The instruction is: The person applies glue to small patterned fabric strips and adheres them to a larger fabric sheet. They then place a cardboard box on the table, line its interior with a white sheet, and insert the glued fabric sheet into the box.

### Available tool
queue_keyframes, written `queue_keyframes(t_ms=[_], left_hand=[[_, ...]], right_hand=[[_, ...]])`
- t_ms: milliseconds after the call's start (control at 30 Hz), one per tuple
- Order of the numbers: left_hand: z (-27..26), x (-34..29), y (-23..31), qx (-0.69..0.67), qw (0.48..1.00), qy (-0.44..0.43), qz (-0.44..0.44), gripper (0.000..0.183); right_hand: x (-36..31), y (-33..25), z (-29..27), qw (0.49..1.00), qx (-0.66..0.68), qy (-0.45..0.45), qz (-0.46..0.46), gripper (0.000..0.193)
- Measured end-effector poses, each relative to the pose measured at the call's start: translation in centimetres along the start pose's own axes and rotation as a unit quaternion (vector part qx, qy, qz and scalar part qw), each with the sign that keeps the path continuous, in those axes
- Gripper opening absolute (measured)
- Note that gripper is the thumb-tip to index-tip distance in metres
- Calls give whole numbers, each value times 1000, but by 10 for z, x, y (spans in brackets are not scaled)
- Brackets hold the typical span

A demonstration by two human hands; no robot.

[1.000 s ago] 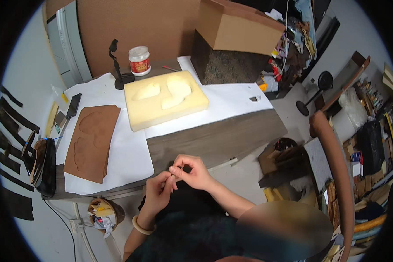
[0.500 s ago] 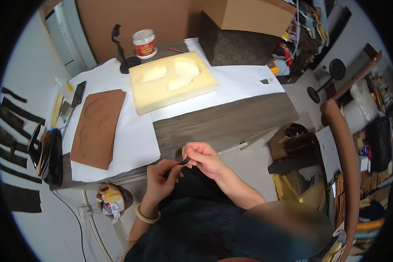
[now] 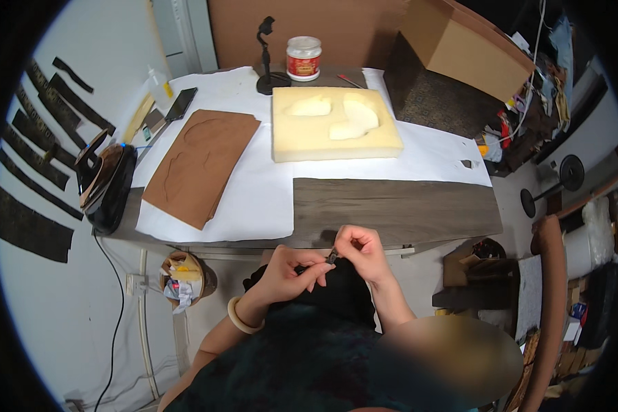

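Observation:
In front of my lap, my left hand (image 3: 292,275) pinches a small dark piece (image 3: 332,256) between thumb and fingertips. My right hand (image 3: 364,253) has its fingers closed on the upper end of the same piece. It looks black and narrow; its kind is too small to make out, and fingers cover most of it. Beyond my hands, on the desk, lies a thick cream foam block (image 3: 336,150) with hollows cut in its top. To its left, brown sheets (image 3: 202,168) with curved outlines rest on white paper (image 3: 254,213).
A black device (image 3: 110,185) with a cord stands at the desk's left end, near a phone (image 3: 182,104). Behind the foam are a black stand (image 3: 266,62), a jar (image 3: 303,58) and a cardboard box (image 3: 467,55). Below the desk sits a waste bin (image 3: 202,278).
My view has turned, so the desk and its items sit further right in the picture. Both hands still hold the small dark piece; my right hand's fingers now point more downward.

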State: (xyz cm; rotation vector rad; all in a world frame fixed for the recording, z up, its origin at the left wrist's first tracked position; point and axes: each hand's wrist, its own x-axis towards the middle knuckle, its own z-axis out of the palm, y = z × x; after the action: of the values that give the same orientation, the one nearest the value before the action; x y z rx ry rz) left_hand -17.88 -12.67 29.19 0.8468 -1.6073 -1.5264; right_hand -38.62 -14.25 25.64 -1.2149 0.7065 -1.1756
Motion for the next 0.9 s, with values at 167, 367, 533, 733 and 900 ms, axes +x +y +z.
queue_keyframes(t_ms=[167,367,533,733,900], left_hand=[[-12,-6,2,22,999,19,18,11],[-18,-15,0,19,996,34,86,9],[-21,-15,-1,4,997,61,37,13],[-38,-20,-17,-103,992,78,-8,19],[-41,-22,-26,-160,981,108,-12,17]], right_hand=[[0,-22,14,999,-6,-33,-28,23],[1,-31,35,993,-79,-5,-83,23],[23,4,29,994,-91,63,-2,24],[34,-5,26,996,-28,76,-37,23],[33,-7,26,998,-4,59,-27,16]])
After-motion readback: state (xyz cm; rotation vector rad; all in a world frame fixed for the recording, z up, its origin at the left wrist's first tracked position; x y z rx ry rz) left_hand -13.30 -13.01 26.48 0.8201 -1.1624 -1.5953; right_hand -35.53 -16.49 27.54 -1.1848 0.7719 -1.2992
